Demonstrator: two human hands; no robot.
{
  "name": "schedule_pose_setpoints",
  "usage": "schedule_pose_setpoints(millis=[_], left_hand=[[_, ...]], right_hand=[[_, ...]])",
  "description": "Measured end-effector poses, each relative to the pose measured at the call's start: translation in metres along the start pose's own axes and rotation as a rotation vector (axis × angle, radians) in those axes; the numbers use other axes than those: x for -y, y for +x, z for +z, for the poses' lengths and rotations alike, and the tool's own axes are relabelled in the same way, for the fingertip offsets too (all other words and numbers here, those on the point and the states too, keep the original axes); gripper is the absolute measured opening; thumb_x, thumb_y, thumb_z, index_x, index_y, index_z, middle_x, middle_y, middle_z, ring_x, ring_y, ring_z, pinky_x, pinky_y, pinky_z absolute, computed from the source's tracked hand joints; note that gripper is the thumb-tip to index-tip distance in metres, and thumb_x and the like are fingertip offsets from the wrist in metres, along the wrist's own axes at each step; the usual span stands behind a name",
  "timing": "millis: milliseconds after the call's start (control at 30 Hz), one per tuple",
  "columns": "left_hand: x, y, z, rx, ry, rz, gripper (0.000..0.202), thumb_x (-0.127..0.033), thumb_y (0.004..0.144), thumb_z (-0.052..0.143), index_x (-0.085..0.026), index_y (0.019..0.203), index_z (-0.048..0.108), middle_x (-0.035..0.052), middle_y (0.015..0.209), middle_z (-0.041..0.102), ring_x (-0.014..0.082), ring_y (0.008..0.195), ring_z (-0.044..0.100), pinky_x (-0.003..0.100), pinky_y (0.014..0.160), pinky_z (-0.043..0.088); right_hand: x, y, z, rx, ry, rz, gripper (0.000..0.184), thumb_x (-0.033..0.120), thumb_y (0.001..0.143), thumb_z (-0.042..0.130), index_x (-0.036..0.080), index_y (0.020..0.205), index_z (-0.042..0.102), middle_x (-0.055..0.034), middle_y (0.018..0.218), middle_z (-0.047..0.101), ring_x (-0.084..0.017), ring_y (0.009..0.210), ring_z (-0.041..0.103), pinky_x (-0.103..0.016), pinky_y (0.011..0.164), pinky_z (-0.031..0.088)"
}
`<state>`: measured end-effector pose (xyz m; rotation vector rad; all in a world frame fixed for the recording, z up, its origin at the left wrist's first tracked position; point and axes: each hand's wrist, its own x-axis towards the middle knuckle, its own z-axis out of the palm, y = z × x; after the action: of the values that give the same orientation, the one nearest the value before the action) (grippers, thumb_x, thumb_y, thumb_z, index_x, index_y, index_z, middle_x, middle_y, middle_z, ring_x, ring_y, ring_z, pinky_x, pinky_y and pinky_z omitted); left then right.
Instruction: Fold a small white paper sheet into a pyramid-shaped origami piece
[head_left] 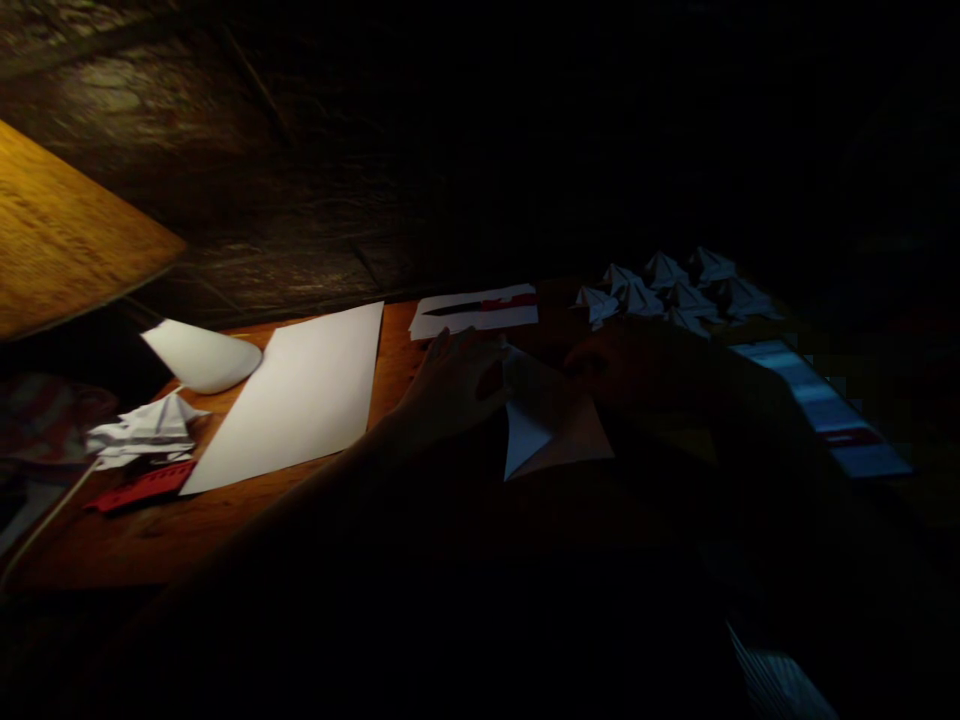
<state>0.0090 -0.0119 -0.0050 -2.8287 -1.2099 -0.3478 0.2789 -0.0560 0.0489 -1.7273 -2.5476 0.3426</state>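
The scene is very dark. My left hand (454, 385) lies on a partly folded white paper (540, 425) on the wooden table (135, 540), fingers stretched flat along its upper left edge. My right hand (626, 370) is in deep shadow at the paper's upper right corner; its fingers are hard to make out. A pile of several folded white paper figures (671, 290) sits just beyond the right hand.
A plain white sheet (296, 395) lies left of my hands. Further left are a curled white paper (202, 355), a folded paper figure (146, 430) and a red ruler (142, 487). A paper with a dark-bladed knife (476, 310) lies behind. A striped booklet (821, 405) is at right.
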Motion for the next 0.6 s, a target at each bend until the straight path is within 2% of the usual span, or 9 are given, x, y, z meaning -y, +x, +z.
schedule_pose_setpoints(millis=[100,267,433,600], left_hand=[[-0.004,-0.001,-0.004,-0.017,0.035,0.011,0.049,-0.038,0.095,0.066,-0.021,0.141,0.059,0.0101,0.152,0.06,0.0363,0.149,0.043,0.065,0.127,0.02],[-0.008,-0.004,-0.006,-0.032,0.041,0.01,0.049,-0.03,0.09,0.067,-0.018,0.137,0.059,0.0135,0.146,0.063,0.0342,0.144,0.05,0.064,0.127,0.02],[-0.006,-0.002,-0.003,-0.033,0.028,0.035,0.047,-0.028,0.087,0.067,-0.018,0.132,0.06,0.0133,0.141,0.065,0.0345,0.137,0.055,0.062,0.122,0.031],[-0.004,0.0,-0.002,-0.038,0.012,0.046,0.047,-0.029,0.086,0.067,-0.015,0.13,0.06,0.0145,0.14,0.064,0.0339,0.132,0.057,0.054,0.115,0.042]], right_hand=[[0.012,0.006,0.005,-0.038,-0.07,-0.066,0.035,0.041,0.096,0.057,0.023,0.114,0.081,-0.0093,0.1,0.08,-0.026,0.089,0.072,-0.035,0.074,0.046],[0.029,0.014,0.018,-0.164,-0.082,-0.165,0.034,0.032,0.1,0.054,0.015,0.119,0.076,-0.0158,0.122,0.071,-0.028,0.106,0.066,-0.037,0.08,0.047],[0.04,0.017,0.028,-0.137,-0.111,-0.168,0.032,0.028,0.102,0.05,0.011,0.12,0.071,-0.0182,0.127,0.064,-0.026,0.104,0.064,-0.035,0.078,0.049],[0.049,0.014,0.028,-0.085,-0.179,-0.115,0.034,0.021,0.102,0.044,0.012,0.12,0.07,-0.0184,0.125,0.063,-0.026,0.098,0.066,-0.035,0.072,0.048]])
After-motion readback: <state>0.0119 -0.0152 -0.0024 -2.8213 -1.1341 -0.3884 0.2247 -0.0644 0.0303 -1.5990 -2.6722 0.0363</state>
